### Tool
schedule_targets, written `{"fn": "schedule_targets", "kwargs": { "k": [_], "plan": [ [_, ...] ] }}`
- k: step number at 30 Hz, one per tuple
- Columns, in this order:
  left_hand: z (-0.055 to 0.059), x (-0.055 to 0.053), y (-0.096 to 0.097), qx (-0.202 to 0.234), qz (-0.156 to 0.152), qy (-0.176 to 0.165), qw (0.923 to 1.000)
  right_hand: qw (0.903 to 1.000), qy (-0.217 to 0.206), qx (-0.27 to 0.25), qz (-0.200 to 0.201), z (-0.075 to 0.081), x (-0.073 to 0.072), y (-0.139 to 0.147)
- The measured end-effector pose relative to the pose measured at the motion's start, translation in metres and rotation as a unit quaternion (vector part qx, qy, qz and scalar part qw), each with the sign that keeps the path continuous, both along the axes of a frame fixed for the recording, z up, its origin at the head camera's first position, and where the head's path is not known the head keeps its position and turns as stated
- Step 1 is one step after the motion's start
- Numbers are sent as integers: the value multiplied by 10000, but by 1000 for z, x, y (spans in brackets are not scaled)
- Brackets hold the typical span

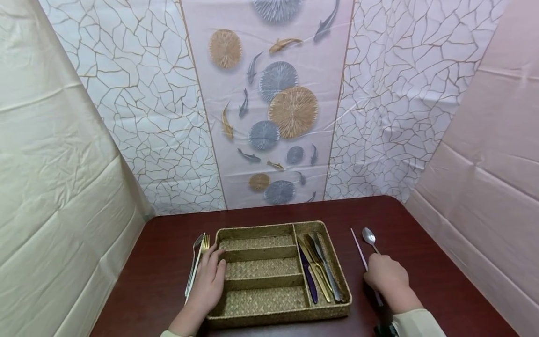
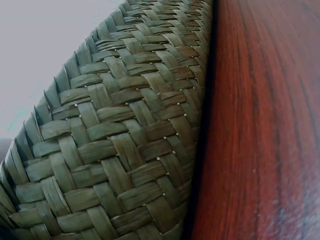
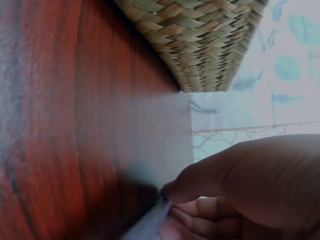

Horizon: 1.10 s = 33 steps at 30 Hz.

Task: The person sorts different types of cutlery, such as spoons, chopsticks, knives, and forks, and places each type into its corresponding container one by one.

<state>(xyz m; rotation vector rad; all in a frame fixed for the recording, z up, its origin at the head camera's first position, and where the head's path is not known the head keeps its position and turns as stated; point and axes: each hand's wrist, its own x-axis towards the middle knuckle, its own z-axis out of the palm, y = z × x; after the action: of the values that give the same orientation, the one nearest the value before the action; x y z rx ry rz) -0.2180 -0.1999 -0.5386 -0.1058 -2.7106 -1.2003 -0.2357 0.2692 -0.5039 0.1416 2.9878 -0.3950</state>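
The right hand (image 1: 388, 280) has a slim lilac utensil (image 1: 359, 248) pinched in its grip, on the table's (image 1: 141, 285) right; its long axis runs roughly parallel to the woven cutlery tray (image 1: 278, 318), leftward. The left hand (image 1: 209, 283), fingers loosely extended, touches the tray's opposite rim.

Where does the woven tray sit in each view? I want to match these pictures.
Head: woven tray at lower centre, seen from above.
Left wrist: its wall fills much of the left and middle.
Right wrist: part of its outer wall shows at top centre.
Shared landmark: the dark red table.
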Motion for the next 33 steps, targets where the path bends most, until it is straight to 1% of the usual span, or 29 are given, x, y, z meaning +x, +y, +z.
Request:
{"fn": "schedule_targets", "kwargs": {
  "k": [2,3,5,6,8,9,11,12,14,16,19,22,23,24,26,28,31,33],
  "plan": [
    [0,0,0,13,-9,-18,10000,9999,171,12,10,4,-1,-1],
    [1,-1,0,30,-18,-22,10000,9994,337,30,15,6,-1,-2],
    [0,0,0,68,-32,-32,10000,9972,749,45,55,15,0,-7],
    [0,0,0,92,-27,-21,10000,9945,1034,53,128,20,2,-11],
    [0,1,-1,140,-13,-18,9999,9846,1717,8,320,31,7,-25],
    [-1,2,-2,163,-5,-22,9999,9777,2054,-47,445,37,10,-34],
    [-2,4,-4,181,20,-52,9998,9631,2576,-262,739,49,18,-57],
    [-3,5,-4,184,27,-68,9998,9557,2771,-404,907,54,22,-70],
    [-4,6,-6,184,29,-91,9998,9437,2987,-752,1210,62,32,-97],
    [-5,7,-7,193,28,-54,9998,9343,3041,-1032,1548,65,42,-125],
    [-5,8,-8,232,26,121,9997,9146,3140,-1308,2184,60,57,-161],
    [-5,9,-9,274,92,456,9985,8929,3159,-1456,2859,48,66,-187],
    [-6,9,-9,301,110,644,9974,8867,3120,-1493,3070,43,68,-193],
    [-6,9,-9,346,151,784,9962,8832,3064,-1485,3224,39,69,-198],
    [-7,8,-9,488,229,975,9938,8796,2924,-1421,3472,30,69,-204],
    [-8,7,-8,608,251,1095,9918,8811,2813,-1234,3597,23,68,-206],
    [-6,6,-6,689,222,1076,9916,8887,2677,-887,3616,14,65,-205],
    [-6,5,-6,571,190,1128,9918,8956,2609,-604,3552,11,64,-204]
  ]
}}
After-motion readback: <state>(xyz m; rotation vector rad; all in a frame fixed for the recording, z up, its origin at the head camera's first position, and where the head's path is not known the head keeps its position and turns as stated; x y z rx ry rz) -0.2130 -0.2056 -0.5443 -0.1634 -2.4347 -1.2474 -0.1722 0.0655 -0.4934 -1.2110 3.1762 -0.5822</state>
